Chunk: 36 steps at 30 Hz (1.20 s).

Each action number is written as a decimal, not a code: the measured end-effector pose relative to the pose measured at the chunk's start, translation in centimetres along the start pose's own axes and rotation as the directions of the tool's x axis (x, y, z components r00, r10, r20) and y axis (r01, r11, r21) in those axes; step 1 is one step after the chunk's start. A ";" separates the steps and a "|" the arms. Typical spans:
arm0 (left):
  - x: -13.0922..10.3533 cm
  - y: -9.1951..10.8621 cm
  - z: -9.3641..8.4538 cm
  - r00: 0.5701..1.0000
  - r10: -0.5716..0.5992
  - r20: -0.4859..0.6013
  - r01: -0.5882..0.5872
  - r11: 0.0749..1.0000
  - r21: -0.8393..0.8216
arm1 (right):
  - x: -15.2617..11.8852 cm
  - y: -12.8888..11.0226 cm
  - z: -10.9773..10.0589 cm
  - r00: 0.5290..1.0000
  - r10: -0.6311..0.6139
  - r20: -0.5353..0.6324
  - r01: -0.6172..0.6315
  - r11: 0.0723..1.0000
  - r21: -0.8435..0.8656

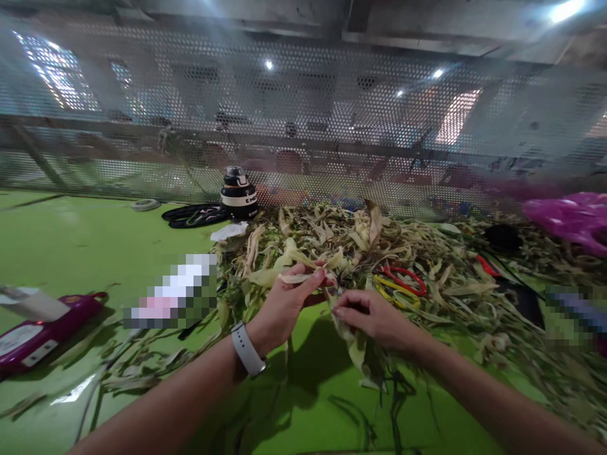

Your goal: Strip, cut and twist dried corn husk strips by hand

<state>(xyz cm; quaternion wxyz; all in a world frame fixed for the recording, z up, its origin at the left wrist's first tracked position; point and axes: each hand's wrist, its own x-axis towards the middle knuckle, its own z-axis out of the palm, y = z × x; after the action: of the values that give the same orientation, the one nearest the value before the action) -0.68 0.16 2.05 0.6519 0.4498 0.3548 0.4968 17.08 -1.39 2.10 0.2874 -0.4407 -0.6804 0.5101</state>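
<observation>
Pale dried leaves, like corn husks point(303, 277), lie in my left hand point(284, 309), its thumb pressed over them. A white watch strap circles the left wrist. Close by on the right, my right hand point(367, 316) has its fingers curled and pinched at a hanging strip of pale green husk point(358, 354). Both hands are just above the green table point(313, 379), in front of a large heap of dry husks point(327, 230). Red scissors or a looped handle point(408, 281) and a yellow loop point(398, 292) rest on the heap right of the hands.
A black bottle point(238, 194) stands behind the heap beside a black coiled item point(195, 215). At the left lies a purple power strip point(47, 332). A magenta plastic bag point(571, 218) sits at the right. Perforated metal mesh point(303, 126) rises behind the table.
</observation>
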 end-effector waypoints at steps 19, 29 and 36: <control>0.1 0.1 0.0 0.987 -0.053 0.152 -0.009 0.925 0.381 | 0.7 0.1 -1.4 0.928 0.017 -0.372 -0.011 1.000 0.018; -0.6 -1.0 0.3 0.924 -0.169 0.342 0.068 0.955 0.288 | 0.6 0.0 0.6 0.948 -0.041 -0.316 0.133 0.952 0.276; -0.4 -1.4 0.7 0.930 -0.143 0.338 0.002 0.923 0.385 | 0.6 0.4 1.6 0.933 0.113 -0.342 0.091 0.844 0.528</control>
<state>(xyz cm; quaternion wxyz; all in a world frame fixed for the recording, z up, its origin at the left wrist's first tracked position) 0.28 -0.56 0.95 0.6250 0.6366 0.3350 0.3032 15.62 -1.53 1.14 0.5156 -0.4327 -0.4438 0.5916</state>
